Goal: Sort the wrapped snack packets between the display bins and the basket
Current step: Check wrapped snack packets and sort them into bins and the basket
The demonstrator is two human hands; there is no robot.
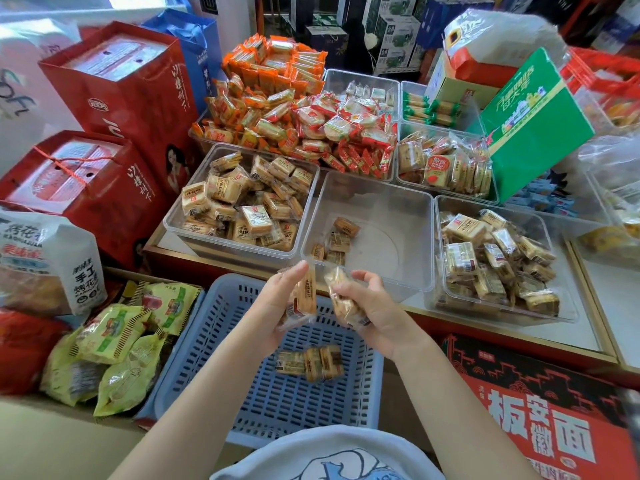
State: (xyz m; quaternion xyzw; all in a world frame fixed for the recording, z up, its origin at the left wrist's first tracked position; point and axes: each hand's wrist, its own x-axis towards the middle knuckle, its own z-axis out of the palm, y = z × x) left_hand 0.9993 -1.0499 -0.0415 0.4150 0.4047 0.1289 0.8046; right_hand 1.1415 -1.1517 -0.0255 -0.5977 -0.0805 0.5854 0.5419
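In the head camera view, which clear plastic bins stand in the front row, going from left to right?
Full clear bin of beige packets → nearly empty clear bin → clear bin of pale wrapped packets.

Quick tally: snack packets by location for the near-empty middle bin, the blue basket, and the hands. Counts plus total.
Packets in the near-empty clear middle bin: 4
Packets in the blue basket: 3
Packet in the left hand: 1
Packet in the right hand: 1
Total: 9
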